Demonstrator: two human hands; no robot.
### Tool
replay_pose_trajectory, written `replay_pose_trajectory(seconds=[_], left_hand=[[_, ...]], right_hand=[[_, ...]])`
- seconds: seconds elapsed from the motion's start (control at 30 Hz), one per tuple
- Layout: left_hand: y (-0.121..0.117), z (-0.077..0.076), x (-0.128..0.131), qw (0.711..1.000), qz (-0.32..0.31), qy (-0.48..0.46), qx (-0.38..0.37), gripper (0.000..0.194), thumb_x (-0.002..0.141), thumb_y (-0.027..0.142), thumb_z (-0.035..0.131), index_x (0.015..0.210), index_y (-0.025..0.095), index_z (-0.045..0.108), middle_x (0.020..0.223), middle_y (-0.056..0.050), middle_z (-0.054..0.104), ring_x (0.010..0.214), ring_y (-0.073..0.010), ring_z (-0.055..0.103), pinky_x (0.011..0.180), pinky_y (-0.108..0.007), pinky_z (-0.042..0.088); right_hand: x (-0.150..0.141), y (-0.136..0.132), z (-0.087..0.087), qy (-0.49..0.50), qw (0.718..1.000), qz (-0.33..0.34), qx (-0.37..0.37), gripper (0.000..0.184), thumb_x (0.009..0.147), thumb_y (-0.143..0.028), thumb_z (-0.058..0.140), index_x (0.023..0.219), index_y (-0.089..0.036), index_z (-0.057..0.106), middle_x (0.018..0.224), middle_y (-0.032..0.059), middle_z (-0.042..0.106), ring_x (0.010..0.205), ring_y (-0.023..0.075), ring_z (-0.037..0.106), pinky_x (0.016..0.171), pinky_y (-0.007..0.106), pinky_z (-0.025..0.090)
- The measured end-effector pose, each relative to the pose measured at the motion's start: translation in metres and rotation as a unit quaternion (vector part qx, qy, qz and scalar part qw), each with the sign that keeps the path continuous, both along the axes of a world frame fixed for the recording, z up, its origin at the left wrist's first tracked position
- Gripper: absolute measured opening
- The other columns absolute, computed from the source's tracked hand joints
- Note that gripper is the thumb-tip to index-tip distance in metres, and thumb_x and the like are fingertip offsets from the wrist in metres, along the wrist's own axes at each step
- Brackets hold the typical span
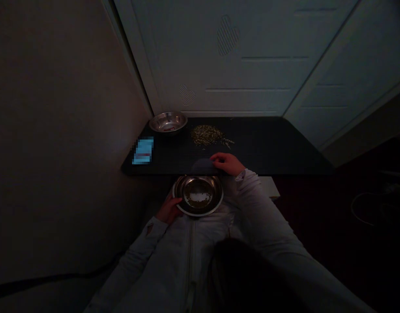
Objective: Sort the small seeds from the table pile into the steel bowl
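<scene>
My left hand [170, 209] grips the left rim of a steel bowl [218, 198], thumb over the edge, holding it at my lap just below the front edge of the dark table [268, 148]. Small grains [200, 203] lie scattered on the bowl's bottom. Above the bowl, at the table edge, my right hand [228, 164] pinches a dark grey flat piece with a rounded edge [202, 166]; its exact kind is unclear in the dim light. Farther back on the table sits a pile of mixed seeds or grains [206, 134], with a few loose ones [229, 142] to its right.
A second steel bowl [169, 122] stands at the table's back left corner. In front of it lies a lit, blurred-out rectangle [143, 151], perhaps a phone. A white panelled door [258, 74] rises behind the table, and a wall [72, 130] closes the left side.
</scene>
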State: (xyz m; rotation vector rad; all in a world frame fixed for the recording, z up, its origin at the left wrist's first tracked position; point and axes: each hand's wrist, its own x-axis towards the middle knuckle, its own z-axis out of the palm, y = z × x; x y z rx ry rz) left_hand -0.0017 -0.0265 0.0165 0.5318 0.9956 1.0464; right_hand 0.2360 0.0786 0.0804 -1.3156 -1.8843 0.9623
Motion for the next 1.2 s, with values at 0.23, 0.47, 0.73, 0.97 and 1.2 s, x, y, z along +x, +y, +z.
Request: replay_pose_trajectory(seconds=[0.23, 0.47, 0.73, 0.97, 1.2], left_hand=[[0.000, -0.001, -0.001, 1.000, -0.002, 0.002, 0.001, 0.067, 0.063, 0.013, 0.061, 0.125, 0.027, 0.041, 0.113, -0.006, 0.059, 0.094, -0.0258, 0.059, 0.065, -0.032, 0.052], [0.000, -0.003, -0.001, 1.000, 0.001, -0.008, -0.001, 0.071, 0.061, 0.012, 0.062, 0.126, 0.028, 0.040, 0.116, -0.006, 0.058, 0.098, -0.0265, 0.057, 0.069, -0.033, 0.051], [-0.001, -0.006, -0.003, 1.000, -0.005, 0.019, -0.013, 0.061, 0.062, 0.018, 0.063, 0.121, 0.023, 0.046, 0.097, -0.006, 0.065, 0.086, -0.0247, 0.061, 0.065, -0.031, 0.050], [-0.001, -0.004, -0.003, 1.000, 0.002, 0.012, -0.015, 0.064, 0.062, 0.015, 0.063, 0.123, 0.024, 0.045, 0.101, -0.006, 0.064, 0.089, -0.0242, 0.060, 0.065, -0.030, 0.050], [0.000, -0.002, -0.003, 1.000, 0.004, 0.003, -0.012, 0.066, 0.062, 0.013, 0.062, 0.124, 0.025, 0.043, 0.108, -0.006, 0.062, 0.090, -0.0246, 0.060, 0.065, -0.031, 0.050]], right_hand=[[0.002, 0.005, -0.005, 0.063, 0.990, -0.118, 0.046, 0.019, 0.066, -0.030, 0.051, 0.079, -0.018, 0.056, 0.059, -0.0042, 0.052, 0.057, 0.0096, 0.047, 0.059, 0.023, 0.037], [-0.011, 0.009, -0.007, 0.020, 0.975, -0.215, 0.044, 0.015, 0.066, -0.030, 0.049, 0.075, -0.019, 0.052, 0.065, -0.0014, 0.058, 0.060, 0.0113, 0.052, 0.061, 0.025, 0.038], [-0.021, 0.009, 0.001, -0.086, 0.959, -0.265, 0.046, 0.013, 0.065, -0.031, 0.049, 0.072, -0.020, 0.052, 0.064, 0.0001, 0.059, 0.061, 0.0134, 0.051, 0.058, 0.026, 0.036], [-0.012, 0.006, 0.003, -0.107, 0.950, -0.288, 0.052, 0.013, 0.066, -0.031, 0.049, 0.073, -0.021, 0.051, 0.064, 0.0017, 0.059, 0.061, 0.0153, 0.052, 0.058, 0.027, 0.036], [0.010, 0.000, 0.007, -0.132, 0.934, -0.330, 0.043, 0.015, 0.067, -0.031, 0.047, 0.076, -0.020, 0.051, 0.070, 0.0049, 0.061, 0.066, 0.0177, 0.054, 0.061, 0.028, 0.037]])
